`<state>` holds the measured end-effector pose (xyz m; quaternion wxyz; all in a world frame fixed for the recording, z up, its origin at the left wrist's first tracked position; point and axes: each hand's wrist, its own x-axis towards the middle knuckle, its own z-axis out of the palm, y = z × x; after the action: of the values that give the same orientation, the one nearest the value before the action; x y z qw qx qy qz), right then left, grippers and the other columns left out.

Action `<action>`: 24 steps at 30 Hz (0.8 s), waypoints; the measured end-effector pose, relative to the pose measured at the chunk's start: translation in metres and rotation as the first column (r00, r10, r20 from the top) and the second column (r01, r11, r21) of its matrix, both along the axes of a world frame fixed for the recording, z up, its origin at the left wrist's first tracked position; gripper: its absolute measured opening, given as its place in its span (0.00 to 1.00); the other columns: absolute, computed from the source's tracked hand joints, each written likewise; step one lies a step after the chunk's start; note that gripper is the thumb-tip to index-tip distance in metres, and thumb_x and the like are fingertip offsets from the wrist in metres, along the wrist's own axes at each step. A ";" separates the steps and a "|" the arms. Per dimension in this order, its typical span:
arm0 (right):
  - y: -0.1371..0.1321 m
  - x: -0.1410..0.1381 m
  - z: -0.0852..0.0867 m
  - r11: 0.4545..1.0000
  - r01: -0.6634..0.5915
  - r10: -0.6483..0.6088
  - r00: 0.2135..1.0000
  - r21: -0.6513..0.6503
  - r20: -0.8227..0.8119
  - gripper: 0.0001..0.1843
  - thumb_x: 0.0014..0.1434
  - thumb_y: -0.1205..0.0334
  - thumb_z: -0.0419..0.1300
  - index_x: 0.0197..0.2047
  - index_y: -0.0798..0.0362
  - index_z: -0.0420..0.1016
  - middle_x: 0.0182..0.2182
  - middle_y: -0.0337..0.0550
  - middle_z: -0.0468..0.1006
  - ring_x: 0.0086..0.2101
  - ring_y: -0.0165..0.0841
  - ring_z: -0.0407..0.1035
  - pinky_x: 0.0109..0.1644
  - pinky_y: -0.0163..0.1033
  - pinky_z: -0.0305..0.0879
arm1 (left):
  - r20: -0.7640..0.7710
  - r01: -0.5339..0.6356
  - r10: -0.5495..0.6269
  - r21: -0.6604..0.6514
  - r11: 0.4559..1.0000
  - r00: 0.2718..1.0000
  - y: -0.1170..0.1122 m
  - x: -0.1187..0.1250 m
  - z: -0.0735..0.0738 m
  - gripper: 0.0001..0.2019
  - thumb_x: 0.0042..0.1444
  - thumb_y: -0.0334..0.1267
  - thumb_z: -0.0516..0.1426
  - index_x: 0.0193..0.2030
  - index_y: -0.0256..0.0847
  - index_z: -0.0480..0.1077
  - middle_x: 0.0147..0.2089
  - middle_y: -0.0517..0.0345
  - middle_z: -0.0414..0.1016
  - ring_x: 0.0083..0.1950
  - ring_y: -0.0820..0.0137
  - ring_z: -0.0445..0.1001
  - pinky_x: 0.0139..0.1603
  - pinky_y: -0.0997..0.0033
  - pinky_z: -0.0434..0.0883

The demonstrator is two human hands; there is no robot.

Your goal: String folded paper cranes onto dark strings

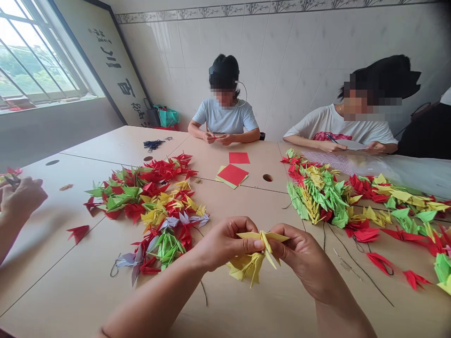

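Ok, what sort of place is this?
Probably a shared craft workroom: joined pale wooden tables, heaps of red, yellow and green folded paper cranes, and square red paper sheets.

Head-worn view, looking forward and down across table (116,145); left hand (225,246), right hand (299,258) close in foreground.

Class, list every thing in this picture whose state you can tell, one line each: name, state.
Yellow folded-paper cranes: bunched, held between both hands
Left hand: fingers pinching the cranes
Right hand: fingers pinching the cranes
Square red paper sheet: flat, unfolded
Heap of red, yellow and green paper cranes: lying loose
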<state>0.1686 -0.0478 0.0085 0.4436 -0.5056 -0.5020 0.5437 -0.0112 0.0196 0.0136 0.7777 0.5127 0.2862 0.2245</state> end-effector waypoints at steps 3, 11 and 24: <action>0.000 -0.002 0.002 1.000 0.004 -0.004 1.000 0.012 -0.006 0.20 0.56 0.45 0.64 0.26 0.52 0.69 0.21 0.31 0.59 0.25 0.28 0.49 0.28 0.35 0.46 | -0.003 0.016 -0.016 0.036 0.999 1.000 -0.001 -0.001 0.000 0.21 0.42 0.50 0.69 0.29 0.37 0.68 0.23 0.64 0.70 0.21 0.79 0.63 0.22 0.79 0.59; -0.001 -0.003 0.005 0.998 -0.058 0.056 0.985 -0.007 -0.164 0.19 0.55 0.46 0.66 0.26 0.52 0.69 0.21 0.31 0.57 0.25 0.27 0.49 0.28 0.34 0.47 | 0.035 0.013 -0.016 0.074 0.997 0.999 -0.003 -0.001 0.002 0.19 0.44 0.48 0.69 0.29 0.36 0.68 0.27 0.59 0.74 0.27 0.76 0.69 0.28 0.77 0.64; -0.001 -0.002 0.004 0.999 -0.042 0.036 0.983 -0.027 -0.182 0.16 0.53 0.49 0.68 0.27 0.53 0.73 0.21 0.32 0.62 0.25 0.27 0.53 0.28 0.32 0.51 | 0.174 0.013 -0.078 0.346 0.938 0.982 -0.010 -0.005 0.000 0.10 0.60 0.40 0.60 0.41 0.39 0.64 0.34 0.59 0.70 0.33 0.76 0.68 0.33 0.78 0.66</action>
<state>0.1662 -0.0486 0.0127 0.4688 -0.4509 -0.4609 0.6037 -0.0158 0.0096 0.0137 0.7046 0.6239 0.1572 0.2994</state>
